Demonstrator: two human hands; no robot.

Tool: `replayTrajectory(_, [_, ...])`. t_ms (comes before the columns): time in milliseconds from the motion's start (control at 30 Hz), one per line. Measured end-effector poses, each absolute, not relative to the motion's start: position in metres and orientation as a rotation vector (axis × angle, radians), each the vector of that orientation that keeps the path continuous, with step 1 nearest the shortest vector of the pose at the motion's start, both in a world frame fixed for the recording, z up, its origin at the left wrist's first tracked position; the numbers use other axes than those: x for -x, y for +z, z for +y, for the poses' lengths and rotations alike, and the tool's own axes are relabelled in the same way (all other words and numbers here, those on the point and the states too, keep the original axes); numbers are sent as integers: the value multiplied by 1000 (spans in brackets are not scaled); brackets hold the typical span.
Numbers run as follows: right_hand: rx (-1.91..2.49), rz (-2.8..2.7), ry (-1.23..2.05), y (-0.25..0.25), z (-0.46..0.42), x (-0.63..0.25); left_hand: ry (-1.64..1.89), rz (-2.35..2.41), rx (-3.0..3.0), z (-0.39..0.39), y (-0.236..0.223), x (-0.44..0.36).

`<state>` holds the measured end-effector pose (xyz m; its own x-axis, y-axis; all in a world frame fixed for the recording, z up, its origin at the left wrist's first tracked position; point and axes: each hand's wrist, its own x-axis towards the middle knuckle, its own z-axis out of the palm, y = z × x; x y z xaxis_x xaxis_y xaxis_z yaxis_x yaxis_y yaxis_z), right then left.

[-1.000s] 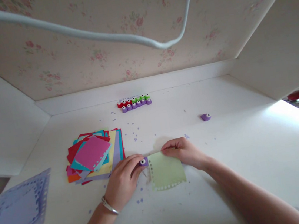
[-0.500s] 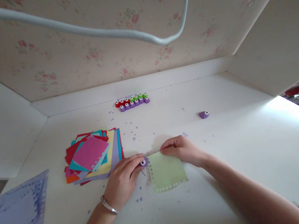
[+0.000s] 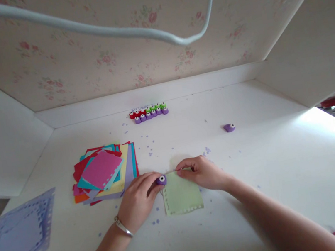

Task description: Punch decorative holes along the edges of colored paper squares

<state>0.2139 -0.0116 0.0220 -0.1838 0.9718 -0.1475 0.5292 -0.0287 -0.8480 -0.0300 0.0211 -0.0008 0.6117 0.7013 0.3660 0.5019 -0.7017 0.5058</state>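
Note:
Between the thumb and fingers of my left hand [image 3: 140, 196] is a small purple craft punch [image 3: 161, 179] with a white, black-centred button. It sits at the upper left corner of a square of light green paper [image 3: 182, 192]. Small punched holes run along the paper's left and bottom edges. My right hand [image 3: 201, 173] pinches the paper's top edge, its fingertips close to the punch. Whether the paper's corner lies inside the punch's slot cannot be made out.
Left of my hands lies a pile of coloured paper [image 3: 101, 171], and further left, punched lilac sheets [image 3: 17, 238]. Red, green and purple punches [image 3: 148, 113] stand in rows near the wall. Another purple punch [image 3: 229, 128] lies to the right. Paper bits dot the white table [image 3: 273, 160].
The green paper has shifted left and straightened, with my right hand moving along with it. The punch in my left hand has gone from the paper's left edge to its top left corner.

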Motion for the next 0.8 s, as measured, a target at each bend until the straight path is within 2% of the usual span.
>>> replayTrajectory(800, [1613,-1817,1039,26,-13,-210,749,1022,-2386,25,2,33])
